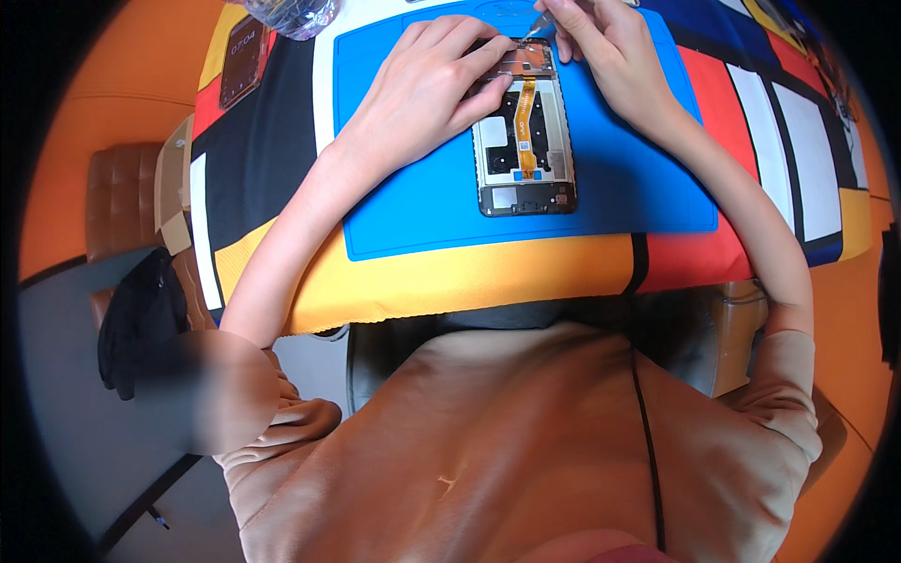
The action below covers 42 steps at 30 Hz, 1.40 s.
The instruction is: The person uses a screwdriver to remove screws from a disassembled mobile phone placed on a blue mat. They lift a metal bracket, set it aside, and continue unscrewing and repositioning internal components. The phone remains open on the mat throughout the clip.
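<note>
An opened smartphone (524, 131) lies on a blue work mat (413, 206), its back cover off. An orange flex cable (526, 127) runs down its middle, and a copper-coloured plate (527, 61) shows near its far end. My left hand (427, 80) is bent over the phone's far left edge, with thumb and fingertips pressed on it. In my right hand (610, 47), a slim pointed tool (537, 26) is pinched, its tip down at the phone's far end. Whether the tool is tweezers or a screwdriver, I cannot make out.
A second phone (244, 61) with a lit screen lies at the far left, beside a clear plastic-wrapped item (289, 14). Under everything spreads a colour-block tablecloth (460, 281). A brown padded seat (122, 197) and a black garment (141, 319) are off to the left.
</note>
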Tool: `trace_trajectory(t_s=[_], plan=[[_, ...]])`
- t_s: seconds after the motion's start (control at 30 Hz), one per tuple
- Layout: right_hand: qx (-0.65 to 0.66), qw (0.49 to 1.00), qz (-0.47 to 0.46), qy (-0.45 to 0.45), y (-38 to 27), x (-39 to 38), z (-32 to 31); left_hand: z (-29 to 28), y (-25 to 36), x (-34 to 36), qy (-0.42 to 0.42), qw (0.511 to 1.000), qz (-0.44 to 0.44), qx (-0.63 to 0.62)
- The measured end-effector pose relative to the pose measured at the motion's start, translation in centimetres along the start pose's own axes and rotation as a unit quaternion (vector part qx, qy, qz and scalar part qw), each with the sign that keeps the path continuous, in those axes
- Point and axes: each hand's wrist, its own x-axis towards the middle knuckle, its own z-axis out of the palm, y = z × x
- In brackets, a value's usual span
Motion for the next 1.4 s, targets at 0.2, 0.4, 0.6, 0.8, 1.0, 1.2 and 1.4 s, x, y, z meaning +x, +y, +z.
trace_trajectory(t_s=[0.2, 0.4, 0.6, 0.8, 1.0, 1.2, 1.4], plan=[[-0.027, 1.000, -0.011, -0.001, -0.3, 0.1, 0.1, 0.1, -0.3, -0.4, -0.025, 1.000, -0.009, -0.013], [-0.078, 0.992, -0.096, -0.024, 0.0, 0.6, 0.2, -0.1, -0.1, -0.1, -0.013, 0.999, -0.016, -0.044], [0.025, 0.999, -0.017, -0.041, 1.4, 1.4, 0.4, -0.3, 0.2, 0.0, -0.019, 0.998, -0.024, -0.048], [0.188, 0.978, 0.022, 0.088, 3.7, 2.5, -0.1, 0.0, 0.1, -0.2, -0.009, 0.998, -0.027, -0.062], [0.173, 0.982, 0.070, 0.024, 5.7, 3.4, -0.9, 0.3, 0.0, -0.6, 0.002, 0.985, -0.089, -0.145], [0.165, 0.983, 0.079, 0.010, 6.0, 3.3, -1.2, 0.4, -0.2, -0.9, -0.017, 0.984, -0.107, -0.139], [0.148, 0.987, 0.067, 0.002, 5.6, 3.3, -1.0, 0.5, -0.2, -0.9, -0.017, 0.985, -0.101, -0.135]])
